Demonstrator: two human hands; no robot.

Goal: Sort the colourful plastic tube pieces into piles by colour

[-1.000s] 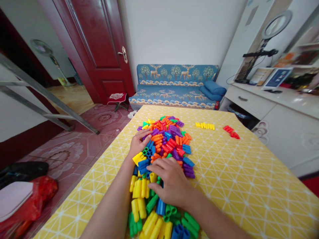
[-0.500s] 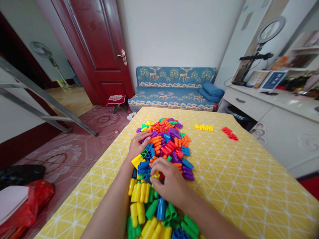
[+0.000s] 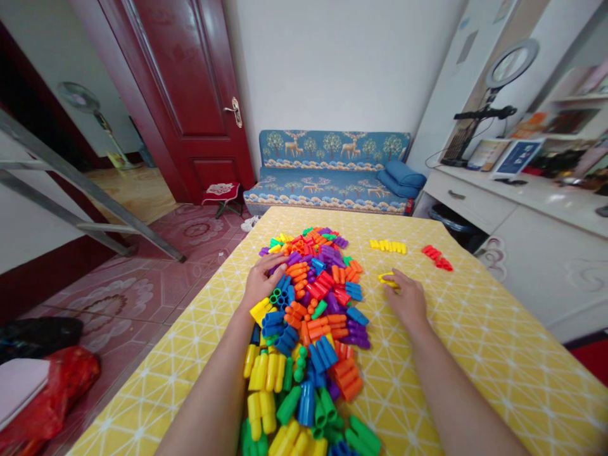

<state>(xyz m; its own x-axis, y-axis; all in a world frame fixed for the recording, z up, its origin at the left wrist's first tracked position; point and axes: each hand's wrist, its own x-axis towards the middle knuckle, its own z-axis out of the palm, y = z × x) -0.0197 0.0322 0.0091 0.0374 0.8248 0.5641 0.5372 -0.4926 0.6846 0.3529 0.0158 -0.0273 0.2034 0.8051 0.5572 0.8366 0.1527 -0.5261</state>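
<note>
Clearly, most free room is found on the R side of the table, where bare yellow cloth is left btwn the pile of plastic bullet-shaped blocks and the R edge. On the L, only a narrower strip is left btwn pile and table edge at the far end, and it's crossed nearer by the L forearm. The far edge is faced by the blue deer-print sofa; the R edge is flanked by the white cabinet.

Beyond the R hand, a yellow block row is set out, w/ red blocks to its R; both are kept apart from the pile. The floor L of the table is partly taken up by a red stool and a metal frame.

A small yellow block is pinched btwn thumb & fingers of the R hand, just above or on the cloth (can't tell which), R of the pile. The L hand is laid loosely on the pile's L side, fingers extended, thumb apart.

Vs. half a sec ago, the R hand is shifted off the pile to the R, and blue & orange blocks are uncovered there. The L hand is kept in place.
</note>
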